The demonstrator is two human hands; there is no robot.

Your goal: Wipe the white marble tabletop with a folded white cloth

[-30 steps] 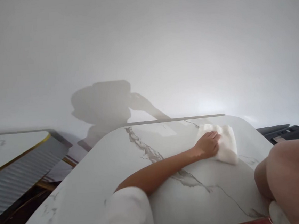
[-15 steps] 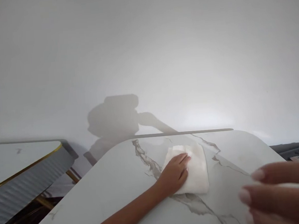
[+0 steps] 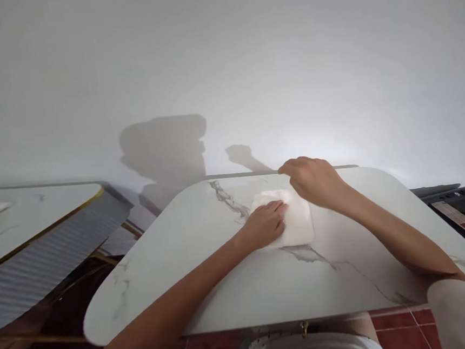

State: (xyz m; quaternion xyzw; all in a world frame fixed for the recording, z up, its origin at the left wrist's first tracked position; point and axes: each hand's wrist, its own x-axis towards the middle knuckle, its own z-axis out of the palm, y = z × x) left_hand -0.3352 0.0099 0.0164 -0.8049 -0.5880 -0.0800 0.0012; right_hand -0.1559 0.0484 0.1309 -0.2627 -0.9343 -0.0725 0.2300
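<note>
Lying open on the cloth (image 3: 299, 223) is the left hand (image 3: 264, 225); above the cloth's right side, the right hand (image 3: 313, 181) has unclear grip.

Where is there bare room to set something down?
On the table: left of the left forearm, to the rounded edge; and between it and the right forearm, from cloth to near edge. Crowded: the middle, left hand on the cloth, right hand close by.

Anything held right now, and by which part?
Nothing clearly gripped: left hand lies over the left side and middle of the cloth. Right hand shows nothing in it.
</note>
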